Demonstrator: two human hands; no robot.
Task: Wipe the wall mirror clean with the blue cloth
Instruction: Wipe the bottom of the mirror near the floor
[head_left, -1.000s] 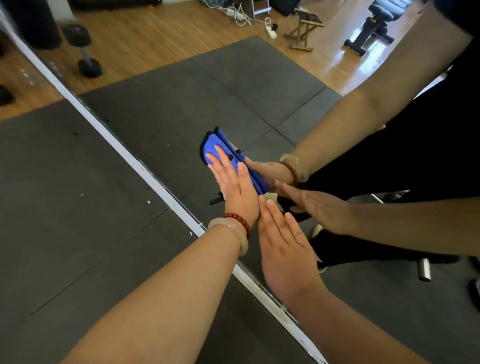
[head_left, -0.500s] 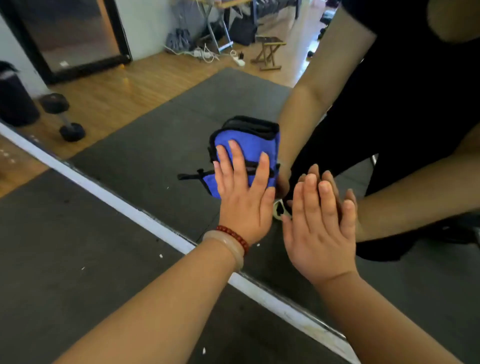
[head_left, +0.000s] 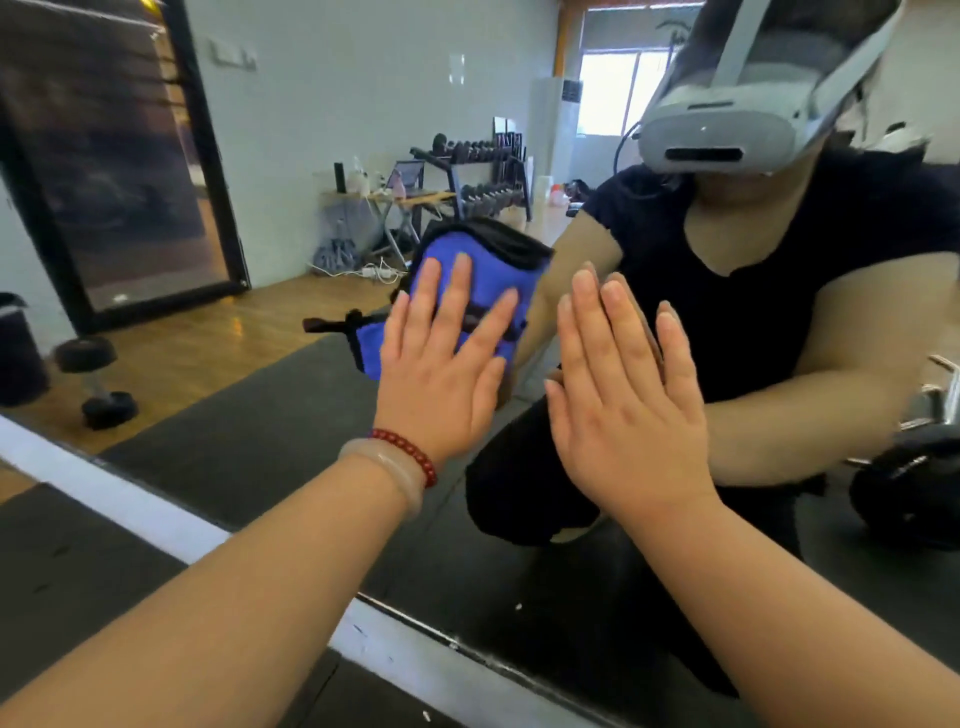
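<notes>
Wall mirror (head_left: 291, 130): large, white strip along its lower edge, reaching down to the dark floor mat (head_left: 78, 582). Blue cloth (head_left: 498, 273): folded pad held flat on the glass under the fingers of the left hand (head_left: 441, 374), its top showing past the fingertips; bright blue, black edging along the top, black strap at its left side. Left hand: flat, fingers spread, pressing. Right hand (head_left: 623, 405): flat on bare glass just right of the cloth, fingers together. Left wrist: pale bangle (head_left: 384, 473), red bead bracelet (head_left: 410, 457).
</notes>
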